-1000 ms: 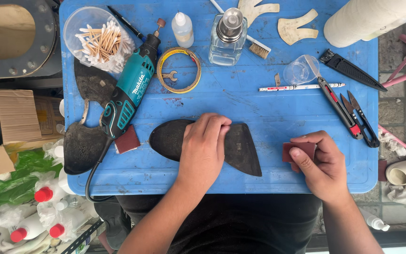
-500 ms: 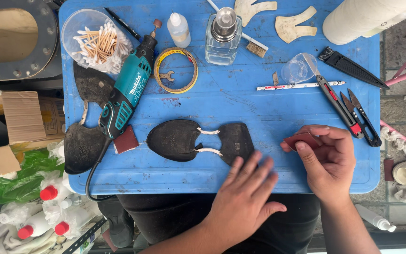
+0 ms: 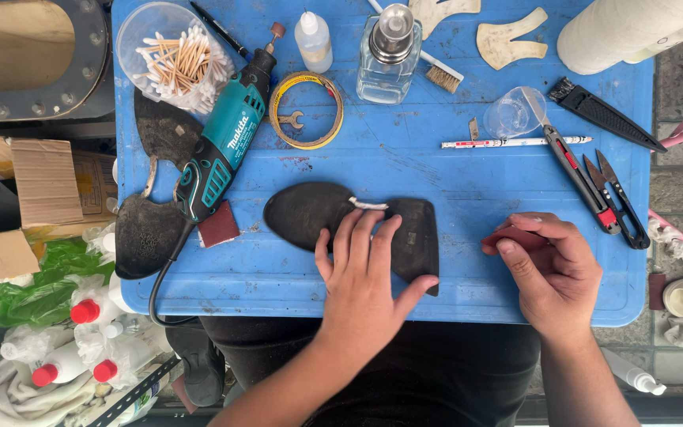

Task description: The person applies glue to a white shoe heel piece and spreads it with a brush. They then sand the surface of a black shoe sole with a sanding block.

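Seen from the head camera, the blue tray [image 3: 452, 178] fills most of the frame, its near rim running just above the person's lap and its right rim close to the snips. The freest stretch of tray lies in the middle band, between the dark sole piece [image 3: 310, 209] and the white pen [image 3: 507, 143], with another bare strip along the near rim under both hands. The left side is crowded: a teal rotary tool [image 3: 223, 154] lies slantwise, its cord looping off the near left corner, beside a tub of cotton swabs [image 3: 174, 55] and a second dark sole [image 3: 148, 225]. The left hand [image 3: 365, 281] lies flat on the sole piece with fingers spread, thumb splayed toward its right end. The right hand [image 3: 551, 273] rests near the right rim, fingers curled together and pinching a small reddish-brown sanding pad [image 3: 511, 236] between thumb and fingertips. The sole piece sits at the tray's centre, near the front; it is matt black, rounded at the left, squarer at the right, with pale thread at its narrow waist.
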